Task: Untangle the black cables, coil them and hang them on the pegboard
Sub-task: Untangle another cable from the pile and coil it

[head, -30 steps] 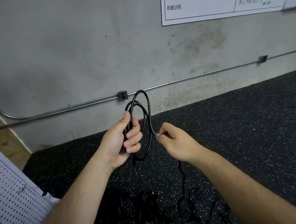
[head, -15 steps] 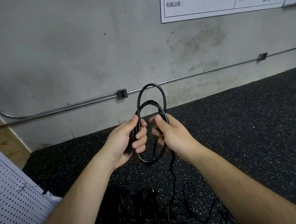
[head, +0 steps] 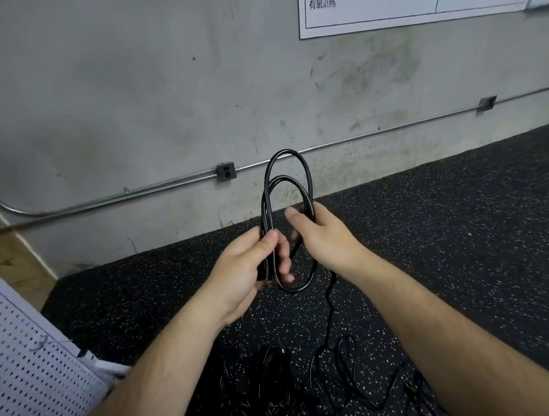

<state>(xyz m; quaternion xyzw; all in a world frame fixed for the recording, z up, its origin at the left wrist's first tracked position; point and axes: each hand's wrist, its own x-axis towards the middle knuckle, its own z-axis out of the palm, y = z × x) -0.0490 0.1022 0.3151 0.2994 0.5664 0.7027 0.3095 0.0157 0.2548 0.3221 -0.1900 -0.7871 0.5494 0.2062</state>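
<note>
Curling the fingers [head: 284, 264] of the left hand [head: 238, 273] round the gathered strands of the black cable [head: 285, 150], thumb pressing down on top; closing the thumb and curled fingers of the right hand [head: 327, 240] on the coil's 3 o'clock side; holding the loops upright between both hands, off the floor; trailing one strand toward 6 o'clock into the tangled cables [head: 276, 382] on the speckled floor [head: 459, 230]; showing the white pegboard [head: 27, 379] at 8 o'clock.
</note>
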